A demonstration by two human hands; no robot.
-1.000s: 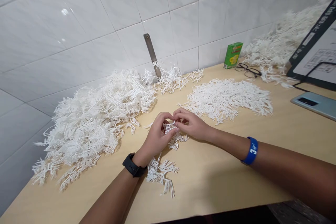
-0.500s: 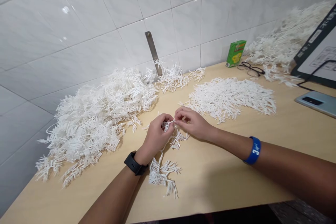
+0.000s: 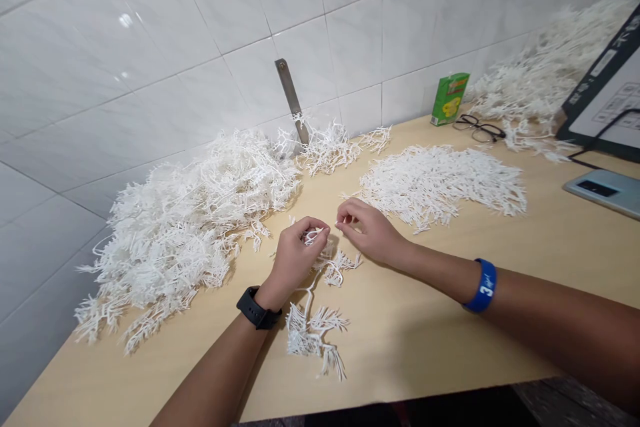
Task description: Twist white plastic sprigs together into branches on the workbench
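Note:
My left hand (image 3: 297, 250), with a black watch on its wrist, pinches a white branched plastic sprue (image 3: 309, 295). The sprue hangs below the fingers, its feathery ends lying on the table. A short gap to the right, my right hand (image 3: 367, 230) has thumb and forefinger pinched together, with a tiny white bit of plastic showing at the tips. Beyond the right hand spreads a flat heap of small white pieces (image 3: 445, 183). Left of my left hand rises a big tangled pile of white sprues (image 3: 185, 233).
A metal strip (image 3: 290, 93) leans on the tiled wall behind a smaller sprue clump (image 3: 330, 150). To the right are a green box (image 3: 450, 99), eyeglasses (image 3: 479, 128), a phone (image 3: 603, 190), a dark-edged printed panel (image 3: 610, 93) and another white pile (image 3: 555, 67).
My two hands' fingertips, together on the sprue before, have come slightly apart. The right hand has pulled away from the part pinched in the left.

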